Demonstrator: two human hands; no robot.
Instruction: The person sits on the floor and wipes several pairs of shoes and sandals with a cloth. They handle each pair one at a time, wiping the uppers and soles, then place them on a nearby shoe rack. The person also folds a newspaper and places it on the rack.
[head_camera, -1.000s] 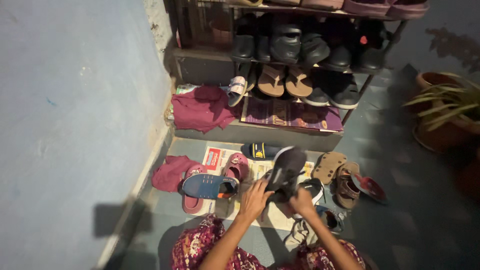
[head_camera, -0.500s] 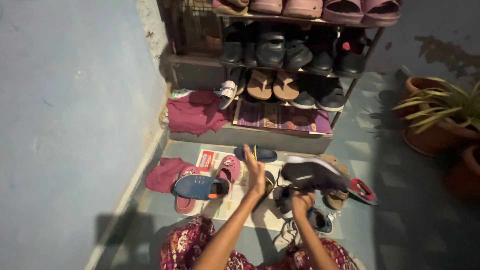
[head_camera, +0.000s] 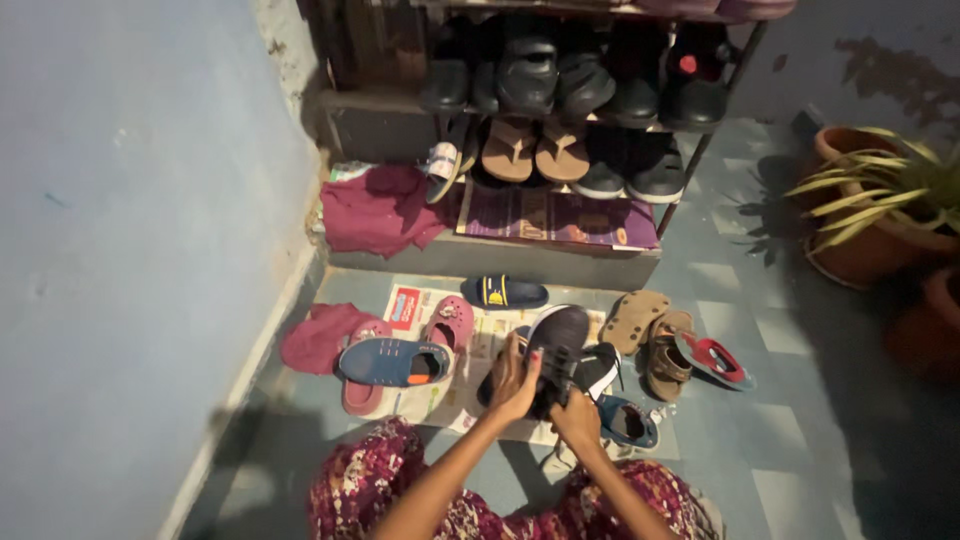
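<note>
**Both hands on the dark sneaker, over the newspaper**

While I sit on the floor with my patterned skirt (head_camera: 400, 480) bunched at my knees, both hands are closed on one dark sneaker (head_camera: 556, 345), held just above the newspaper (head_camera: 470, 350) spread on the tiles. My left hand (head_camera: 515, 385) wraps its side, fingers curled round the upper; my right hand (head_camera: 578, 418) has its grip lower down near the heel end, though I cannot tell exactly what the fingers pinch there. To handle this well, I judge I should keep the left hand steady as the support and let the right do the fine work, keeping the shoe over the paper.

Just beside it lies a blue shoe (head_camera: 627, 420) on my right, and a blue sneaker (head_camera: 392, 362) resting across pink clogs (head_camera: 450, 322) on my left. A little farther sit brown sandals (head_camera: 650, 335), a red flip-flop (head_camera: 715, 358) and a navy slide (head_camera: 505, 292). Beyond, a maroon cloth (head_camera: 380, 210) lies on the step, and the shoe rack (head_camera: 560, 100) holds dark shoes and tan sandals. Potted plants (head_camera: 880, 200) stand well apart at the far right.
</note>
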